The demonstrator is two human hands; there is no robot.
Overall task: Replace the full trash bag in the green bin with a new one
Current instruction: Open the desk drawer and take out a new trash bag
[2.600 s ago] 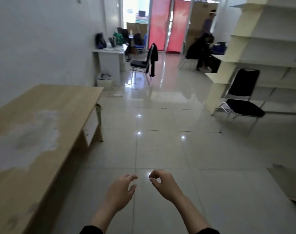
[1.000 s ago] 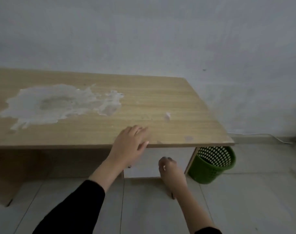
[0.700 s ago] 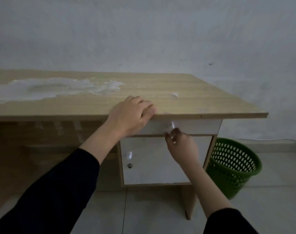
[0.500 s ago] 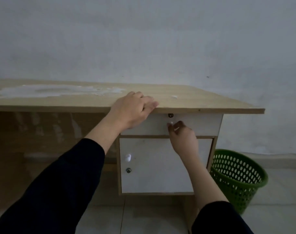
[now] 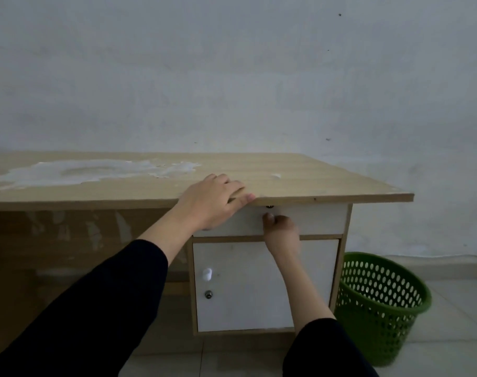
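A green perforated bin (image 5: 378, 303) stands on the floor to the right of a wooden desk (image 5: 300, 178); no bag shows in it from here. My left hand (image 5: 215, 200) rests flat on the desk's front edge, fingers straight. Below it my right hand (image 5: 280, 229) has its fingers curled around the small knob of the white drawer (image 5: 316, 219) under the desktop, and the hand hides the knob. The drawer front sits flush with the desk frame.
Under the drawer is a white cabinet door (image 5: 245, 284) with a knob and a lock. A pale worn patch (image 5: 90, 172) marks the desktop. A grey wall rises behind, and tiled floor (image 5: 449, 336) lies around the bin.
I turned from the open room to the desk and came down lower. My left hand settled on the desk edge; my right hand rose to the drawer knob and closed on it.
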